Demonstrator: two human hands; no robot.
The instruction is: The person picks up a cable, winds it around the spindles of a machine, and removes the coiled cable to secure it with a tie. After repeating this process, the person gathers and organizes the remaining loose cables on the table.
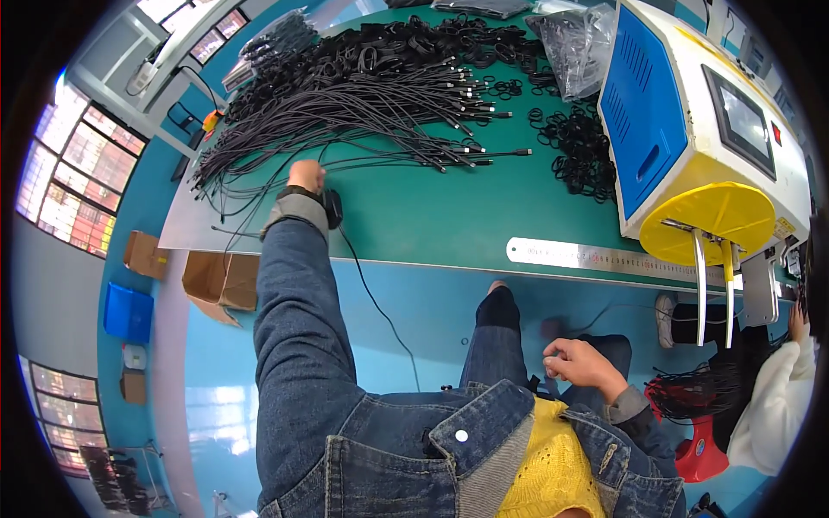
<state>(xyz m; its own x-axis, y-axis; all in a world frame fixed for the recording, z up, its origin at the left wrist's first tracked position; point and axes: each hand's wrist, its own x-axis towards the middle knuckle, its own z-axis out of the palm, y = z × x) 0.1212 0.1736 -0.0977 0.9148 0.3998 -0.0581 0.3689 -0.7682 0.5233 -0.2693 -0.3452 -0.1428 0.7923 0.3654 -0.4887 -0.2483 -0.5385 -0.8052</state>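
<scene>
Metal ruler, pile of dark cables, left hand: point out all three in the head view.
Metal ruler (pixel 598 259), head view: on its flat face.
Dark cables (pixel 345 121), head view: on the strands midway along the pile.
Left hand (pixel 306 175), head view: on the middle of the hand.

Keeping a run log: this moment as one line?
left hand: by black cables, grip unclear | right hand: off table, nothing visibly held | blue-white machine: at right
</scene>
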